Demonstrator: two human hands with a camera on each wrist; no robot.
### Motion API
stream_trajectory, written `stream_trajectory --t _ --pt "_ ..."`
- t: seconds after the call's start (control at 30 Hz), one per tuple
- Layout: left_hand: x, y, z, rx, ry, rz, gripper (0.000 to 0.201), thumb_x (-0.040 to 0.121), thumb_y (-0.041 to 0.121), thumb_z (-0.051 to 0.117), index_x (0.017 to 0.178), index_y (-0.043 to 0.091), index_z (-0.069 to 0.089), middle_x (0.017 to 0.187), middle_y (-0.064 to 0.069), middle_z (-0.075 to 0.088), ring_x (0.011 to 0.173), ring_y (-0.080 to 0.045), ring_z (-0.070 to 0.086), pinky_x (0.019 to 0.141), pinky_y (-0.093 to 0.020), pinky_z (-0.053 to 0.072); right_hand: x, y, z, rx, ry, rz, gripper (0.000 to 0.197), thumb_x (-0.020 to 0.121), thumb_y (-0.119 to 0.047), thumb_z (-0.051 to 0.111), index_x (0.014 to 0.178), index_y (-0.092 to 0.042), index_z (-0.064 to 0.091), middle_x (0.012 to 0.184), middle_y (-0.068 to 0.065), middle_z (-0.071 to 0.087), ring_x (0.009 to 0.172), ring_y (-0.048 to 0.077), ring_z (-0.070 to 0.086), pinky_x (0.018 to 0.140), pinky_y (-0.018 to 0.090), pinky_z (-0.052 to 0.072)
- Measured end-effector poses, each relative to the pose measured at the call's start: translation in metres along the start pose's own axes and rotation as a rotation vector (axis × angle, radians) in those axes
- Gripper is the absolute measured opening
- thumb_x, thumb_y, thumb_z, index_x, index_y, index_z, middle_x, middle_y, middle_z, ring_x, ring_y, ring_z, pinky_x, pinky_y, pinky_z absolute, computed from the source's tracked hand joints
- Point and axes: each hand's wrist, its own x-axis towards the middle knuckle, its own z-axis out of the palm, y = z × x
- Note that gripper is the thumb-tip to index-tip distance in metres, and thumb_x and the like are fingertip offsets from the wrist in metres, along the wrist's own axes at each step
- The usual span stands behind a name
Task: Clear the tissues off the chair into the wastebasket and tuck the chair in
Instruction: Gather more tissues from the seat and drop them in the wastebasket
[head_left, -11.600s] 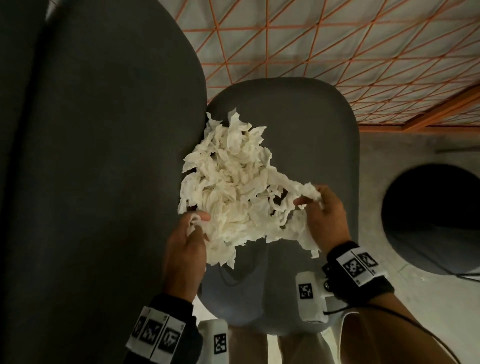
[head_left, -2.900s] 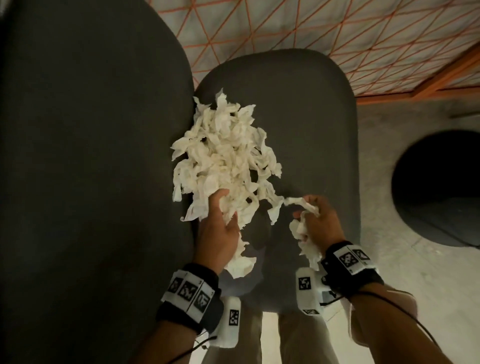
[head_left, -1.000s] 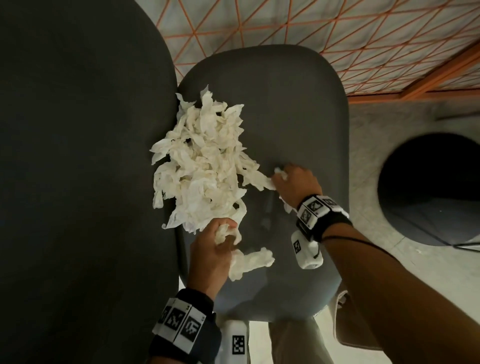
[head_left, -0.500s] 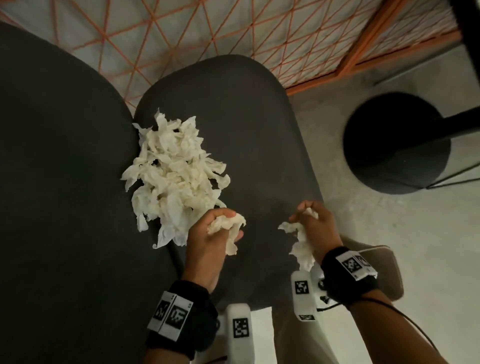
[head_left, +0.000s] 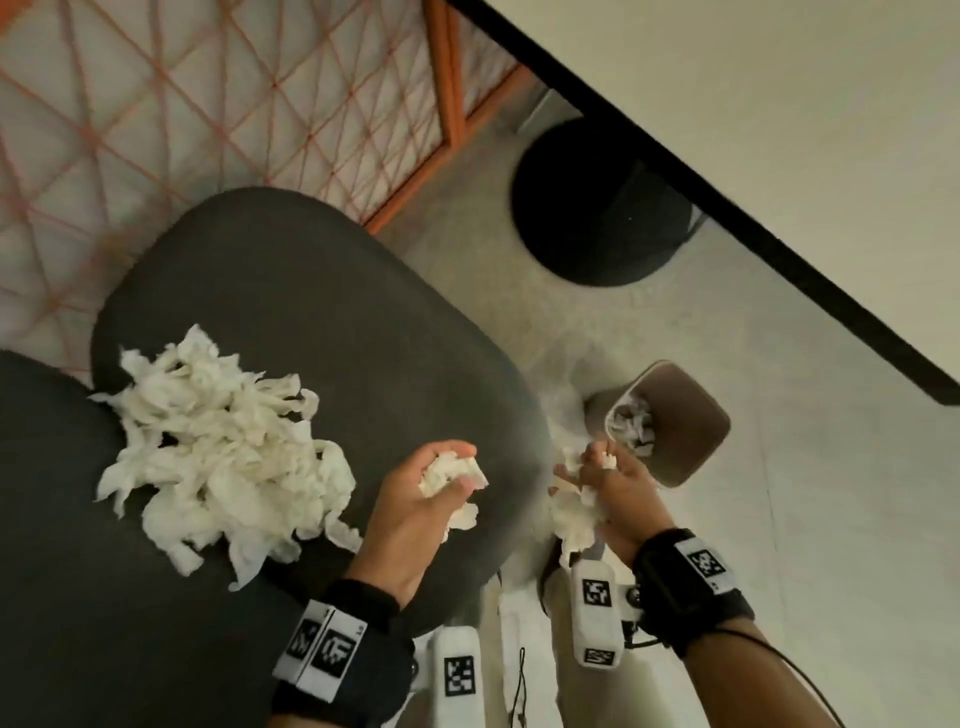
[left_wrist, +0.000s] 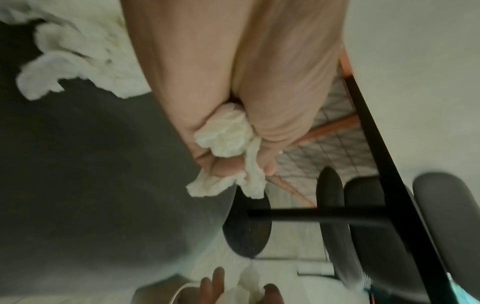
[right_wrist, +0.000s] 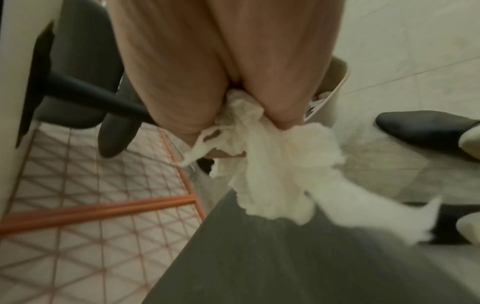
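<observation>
We grip a wad of tissues in our left hand (head_left: 415, 499) over the chair (head_left: 322, 322) seat's right edge | our right hand (head_left: 613, 483) clutches tissues beside the wastebasket (head_left: 696, 426) on the floor | tissue pile (head_left: 218, 452) remains on the seat's left side

Chair (head_left: 311, 322): dark grey, rounded upholstered seat; the reference landmark below.
Tissue pile (head_left: 218, 457): white, crumpled and torn pieces heaped loosely on the chair seat, at its side farthest from the wastebasket.
Left-hand wad (head_left: 452, 475): small crumpled clump gripped in the left hand (head_left: 415, 514), over the chair seat near its wastebasket-side edge.
Right-hand wad (head_left: 574, 514): ragged clump gripped in the right hand (head_left: 615, 488), just off the chair edge, beside the wastebasket.
Wastebasket (head_left: 696, 431): tan, rounded-square bin standing on the floor just beside the chair; white tissues lie inside.
</observation>
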Motion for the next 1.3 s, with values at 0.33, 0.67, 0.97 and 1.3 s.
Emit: stream_trajectory --t 0.33,0.67,0.97,1.3 --pt "0.032 -0.046 0.164 0.377 -0.336 -0.111 0.01 0.095 0.02 0.056 0.099 0.017 0.064 0.082 -0.007 0.065 0.048 -0.012 0.048 0.04 -0.023 0.038 0.02 0.035 -0.146 -0.034 0.364 0.025 0.028 0.089 0.004 0.031 0.088 -0.017 0.049 0.062 0.013 0.053 0.036 0.018 0.041 0.037 0.021 0.038" --pt "0.13 -0.118 0.283 0.88 -0.35 0.135 0.041 0.09 0.052 0.044 0.097 0.018 0.067 0.111 -0.008 0.069 0.1 -0.029 0.064 0.092 -0.044 0.05 0.099 0.051 -0.238 -0.058 0.407 0.134 0.03 0.083 -0.039 0.048 0.08 -0.01 0.057 0.069 0.01 0.05 0.053 0.024 0.045 0.052 0.032 0.039" --pt "0.202 -0.142 0.355 1.045 -0.392 0.318 0.027 0.092 0.024 0.047 0.118 0.023 0.053 0.124 -0.004 0.043 0.102 -0.02 0.05 0.092 -0.031 0.041 0.174 0.025 -0.265 0.21 0.28 -0.009 0.009 0.066 -0.013 0.042 0.071 -0.019 0.046 0.071 0.004 0.046 0.065 0.023 0.045 0.06 0.03 0.038" --pt "0.253 -0.163 0.362 1.239 -0.512 0.396 0.07 0.08 0.004 0.058 0.14 0.034 0.036 0.146 0.0 0.024 0.125 -0.028 0.043 0.107 -0.042 0.038 0.232 0.038 -0.287 -0.31 0.293 -0.198 0.054 0.083 0.005 0.052 0.131 -0.019 0.049 0.125 0.012 0.058 0.106 0.024 0.058 0.079 0.026 0.048"
